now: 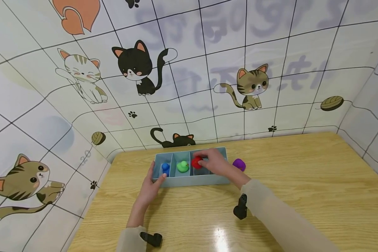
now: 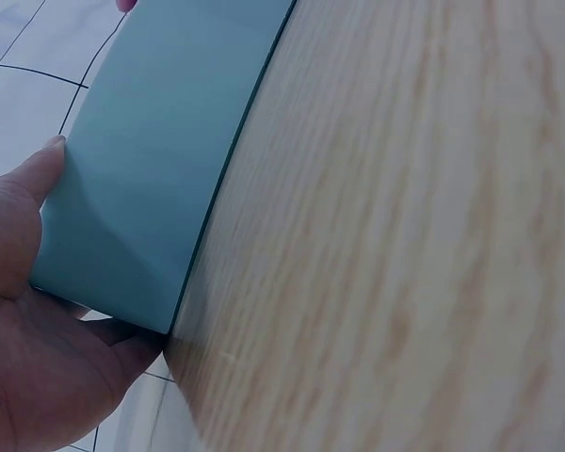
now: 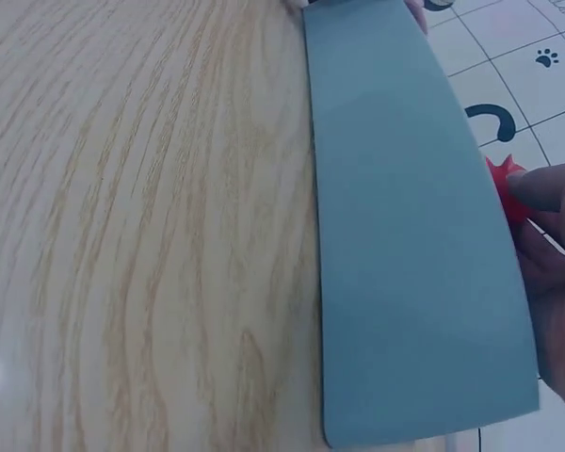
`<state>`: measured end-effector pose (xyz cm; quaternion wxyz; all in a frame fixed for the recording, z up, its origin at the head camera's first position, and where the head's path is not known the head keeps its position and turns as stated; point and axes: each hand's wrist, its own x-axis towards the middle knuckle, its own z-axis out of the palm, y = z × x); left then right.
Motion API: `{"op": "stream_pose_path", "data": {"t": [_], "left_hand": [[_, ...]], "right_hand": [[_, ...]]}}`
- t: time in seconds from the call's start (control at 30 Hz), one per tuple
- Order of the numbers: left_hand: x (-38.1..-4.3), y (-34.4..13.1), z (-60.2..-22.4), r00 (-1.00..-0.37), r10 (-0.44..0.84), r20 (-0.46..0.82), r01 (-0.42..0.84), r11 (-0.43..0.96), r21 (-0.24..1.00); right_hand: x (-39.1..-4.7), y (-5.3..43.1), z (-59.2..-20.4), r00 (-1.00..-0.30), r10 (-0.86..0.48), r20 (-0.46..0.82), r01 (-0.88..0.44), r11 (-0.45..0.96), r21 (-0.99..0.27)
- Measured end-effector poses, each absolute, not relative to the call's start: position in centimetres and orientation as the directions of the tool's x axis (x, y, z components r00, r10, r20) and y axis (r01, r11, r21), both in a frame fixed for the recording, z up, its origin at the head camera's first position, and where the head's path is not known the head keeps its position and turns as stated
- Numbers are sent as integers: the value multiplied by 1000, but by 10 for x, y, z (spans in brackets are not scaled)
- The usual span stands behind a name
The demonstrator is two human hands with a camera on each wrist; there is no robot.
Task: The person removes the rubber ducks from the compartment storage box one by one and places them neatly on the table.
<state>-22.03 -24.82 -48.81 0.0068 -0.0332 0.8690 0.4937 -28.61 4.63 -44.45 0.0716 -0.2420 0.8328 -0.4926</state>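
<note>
A pale blue divided box [image 1: 192,181] stands on the table, long side towards me. My left hand [image 1: 151,189] grips its left end, thumb at the front rim and fingers along the end wall; the left wrist view shows this hand [image 2: 38,311] at the box's corner. Over the third compartment from the left, my right hand [image 1: 216,161] pinches a red toy duck [image 1: 196,162] between thumb and fingers. A blue toy duck [image 1: 165,168] sits in the leftmost compartment, and a green toy duck [image 1: 182,166] in the one beside it. The right hand partly hides the box's right end.
A purple toy [image 1: 239,164] lies on the wooden table [image 1: 189,213] just right of the box, close to the right forearm. Behind the box rises a wall [image 1: 204,115] with cat drawings and grid lines; another wall borders the table's left side.
</note>
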Motion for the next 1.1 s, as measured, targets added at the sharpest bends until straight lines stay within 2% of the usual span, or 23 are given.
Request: {"op": "stream_pose_path", "data": {"t": [0.1,0.37,0.73,1.1], "left_hand": [[-220,-250,-488,-998,-47,-47,-64,515,855],[-219,-255,-484,-997,-52,-62,-80,506,859],[-219,-250,-485,-997,-47,-68,-82,482,872],[-217,-249,-484,-996,-39,-83,-91,469,879]], "right_hand": [[-283,50,-438,-882,-451,137,-314,348,-883],[-268,71,-416,-839,-464,283,-484,402,-777],[-263,144,-413,-829,-421,367,-541,442,-715],[-259,196,-427,-863,-393,318,-494,519,-698]]}}
